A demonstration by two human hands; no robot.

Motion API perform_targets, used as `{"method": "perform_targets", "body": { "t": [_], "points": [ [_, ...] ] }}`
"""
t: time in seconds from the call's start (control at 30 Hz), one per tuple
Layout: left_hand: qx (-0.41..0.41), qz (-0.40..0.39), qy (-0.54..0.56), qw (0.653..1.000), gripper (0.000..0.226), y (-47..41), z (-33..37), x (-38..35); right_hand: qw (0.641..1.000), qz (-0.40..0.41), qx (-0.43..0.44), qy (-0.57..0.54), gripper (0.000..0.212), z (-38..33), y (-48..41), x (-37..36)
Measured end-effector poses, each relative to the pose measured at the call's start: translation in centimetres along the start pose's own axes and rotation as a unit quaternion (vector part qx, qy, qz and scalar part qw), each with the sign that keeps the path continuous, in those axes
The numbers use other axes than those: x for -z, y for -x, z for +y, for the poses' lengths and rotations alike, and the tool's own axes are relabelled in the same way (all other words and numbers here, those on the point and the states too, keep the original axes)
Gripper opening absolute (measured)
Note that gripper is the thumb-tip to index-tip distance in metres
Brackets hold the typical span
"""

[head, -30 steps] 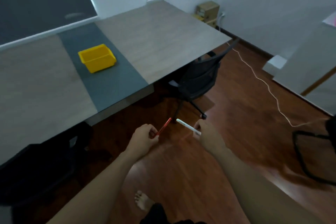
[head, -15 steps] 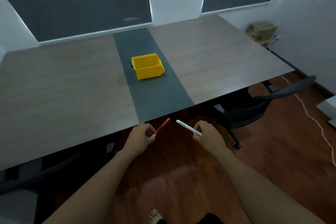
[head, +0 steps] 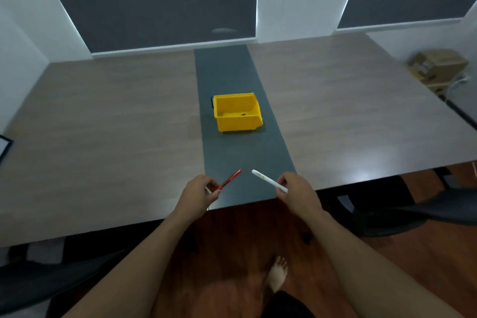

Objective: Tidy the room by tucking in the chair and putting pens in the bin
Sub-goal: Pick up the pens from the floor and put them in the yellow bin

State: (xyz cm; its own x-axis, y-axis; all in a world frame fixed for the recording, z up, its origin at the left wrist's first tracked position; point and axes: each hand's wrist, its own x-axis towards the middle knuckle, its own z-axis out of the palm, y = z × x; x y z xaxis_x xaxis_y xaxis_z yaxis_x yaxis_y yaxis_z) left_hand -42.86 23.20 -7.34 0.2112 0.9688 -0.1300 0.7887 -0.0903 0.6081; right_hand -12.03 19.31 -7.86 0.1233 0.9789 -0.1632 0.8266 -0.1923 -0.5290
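A yellow bin (head: 237,112) stands on the dark grey strip (head: 227,72) in the middle of the wooden table (head: 108,121). Something small and dark lies inside it. My left hand (head: 200,192) holds a red pen (head: 230,179) over the table's near edge, tip pointing up and right. My right hand (head: 296,190) holds a white pen (head: 268,180), tip pointing up and left. Both pens hover well short of the bin. A black chair (head: 413,210) sits at the right, partly under the table.
Another black chair (head: 44,281) shows at the lower left below the table edge. A cardboard box (head: 436,67) rests on the floor at the far right by the wall. A dark framed object (head: 4,146) lies at the table's left edge. My bare foot (head: 277,275) is on the wood floor.
The view has swung left and forward, so the bin now lies straight ahead and closer. Both hands, still holding their pens, have come over the table's near edge.
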Motion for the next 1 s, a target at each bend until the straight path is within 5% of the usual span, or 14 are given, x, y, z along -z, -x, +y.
{"method": "perform_targets", "body": {
  "t": [0.5,1.0],
  "points": [
    [0.081,0.057,0.019,0.995,0.006,-14.6,2.8,1.3,0.996,-0.034,0.082,-0.017,0.009,-0.5,-20.9,6.5],
    [0.057,0.024,0.018,0.998,0.007,-32.6,-2.8,6.3,0.998,-0.054,0.041,-0.012,0.015,-5.6,-36.4,3.8]
  ]
}}
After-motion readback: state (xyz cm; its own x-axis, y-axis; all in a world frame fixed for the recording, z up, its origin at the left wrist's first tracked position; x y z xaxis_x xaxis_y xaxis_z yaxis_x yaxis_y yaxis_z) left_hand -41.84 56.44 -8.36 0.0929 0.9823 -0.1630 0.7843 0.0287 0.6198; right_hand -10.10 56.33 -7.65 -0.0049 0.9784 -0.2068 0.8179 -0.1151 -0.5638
